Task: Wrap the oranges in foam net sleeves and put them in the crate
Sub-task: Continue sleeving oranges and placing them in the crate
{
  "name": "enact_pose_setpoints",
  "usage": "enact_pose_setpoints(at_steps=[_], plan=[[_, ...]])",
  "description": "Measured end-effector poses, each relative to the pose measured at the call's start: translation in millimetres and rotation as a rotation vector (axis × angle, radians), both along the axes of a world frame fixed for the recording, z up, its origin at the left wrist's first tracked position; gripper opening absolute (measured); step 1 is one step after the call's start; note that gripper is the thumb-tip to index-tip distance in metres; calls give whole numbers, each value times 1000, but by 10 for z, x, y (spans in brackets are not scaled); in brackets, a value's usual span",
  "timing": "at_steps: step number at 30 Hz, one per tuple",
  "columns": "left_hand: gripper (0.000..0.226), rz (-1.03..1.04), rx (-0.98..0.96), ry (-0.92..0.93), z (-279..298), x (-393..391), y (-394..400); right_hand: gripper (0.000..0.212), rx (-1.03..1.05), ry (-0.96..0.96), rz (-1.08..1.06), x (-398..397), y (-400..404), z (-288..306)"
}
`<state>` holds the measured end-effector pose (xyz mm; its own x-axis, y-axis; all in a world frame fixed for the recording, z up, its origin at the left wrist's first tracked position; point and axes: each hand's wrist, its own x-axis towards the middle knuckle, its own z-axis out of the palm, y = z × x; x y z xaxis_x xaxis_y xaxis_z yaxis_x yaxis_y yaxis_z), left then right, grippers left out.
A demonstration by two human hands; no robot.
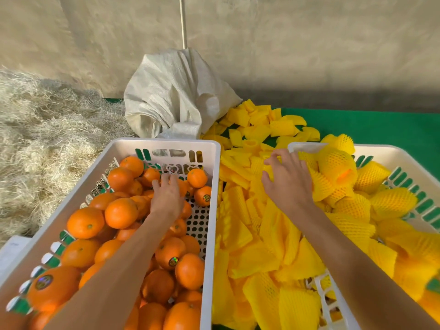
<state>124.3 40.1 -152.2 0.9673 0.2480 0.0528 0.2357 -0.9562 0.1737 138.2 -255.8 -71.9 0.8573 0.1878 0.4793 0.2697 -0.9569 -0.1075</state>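
Note:
A white crate (pixel 212 210) on the left holds several bare oranges (pixel 121 213). My left hand (pixel 167 198) reaches into it with fingers spread over the oranges at its far end, gripping nothing. A pile of flat yellow foam net sleeves (pixel 252 239) lies between the crates. My right hand (pixel 287 179) hovers over the far part of that pile, fingers loosely bent and touching a sleeve. The white crate on the right (pixel 385 151) holds several oranges wrapped in yellow sleeves (pixel 335 165).
A crumpled white woven sack (pixel 173 96) stands behind the left crate. Pale straw (pixel 42 129) is heaped at the left. A green cover (pixel 381 127) lies under the sleeves and crates, with a concrete wall behind.

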Motion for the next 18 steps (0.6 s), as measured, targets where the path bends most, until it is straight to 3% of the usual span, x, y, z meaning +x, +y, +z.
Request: enact_pose_setpoints(at_steps=[4, 7, 10, 13, 18], plan=[[79, 65, -92, 24, -20, 19, -51, 44, -90, 247, 109, 48, -10, -165], [85, 80, -39, 27, -13, 46, -80, 54, -200, 405, 118, 96, -60, -263], [84, 23, -6, 14, 18, 47, -140, 54, -130, 560, 170, 131, -78, -323], [74, 5, -44, -150, 203, 50, -226, 65, 10, 692, 194, 136, -77, -348], [67, -131, -212, -467, 622, -9, -452, 70, 4, 658, 186, 194, -104, -354]])
